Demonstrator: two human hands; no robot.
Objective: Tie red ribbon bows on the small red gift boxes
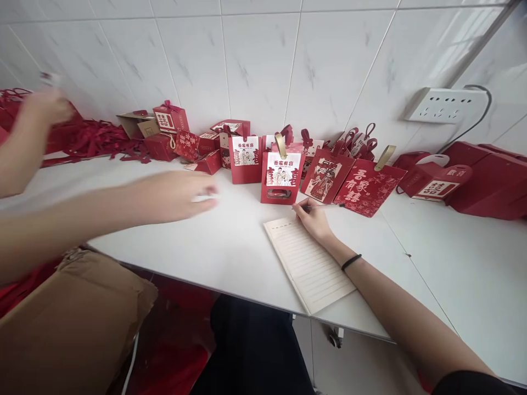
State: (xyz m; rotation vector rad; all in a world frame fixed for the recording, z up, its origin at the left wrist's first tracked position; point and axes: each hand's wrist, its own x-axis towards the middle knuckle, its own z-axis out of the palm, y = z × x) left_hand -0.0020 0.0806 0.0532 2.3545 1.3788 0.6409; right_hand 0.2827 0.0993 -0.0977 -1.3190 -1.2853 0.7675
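My right hand, with a black band at the wrist, is closed around a slim pen. It rests on the top of a lined notepad. The printed lines of the page look unwritten where they show. Just beyond my fingers stands a red gift box with a white picture label and a gold loop handle. Red cards or flat boxes lean to its right. My left hand does not appear. Two bare arms reach in from the left, seemingly a co-worker's, smeared by motion; a hand has something small and white at its fingertips.
More red gift boxes and a heap of red ribbons line the tiled wall at left. Larger red boxes sit at right under a power strip. An open cardboard carton stands below the table's front edge.
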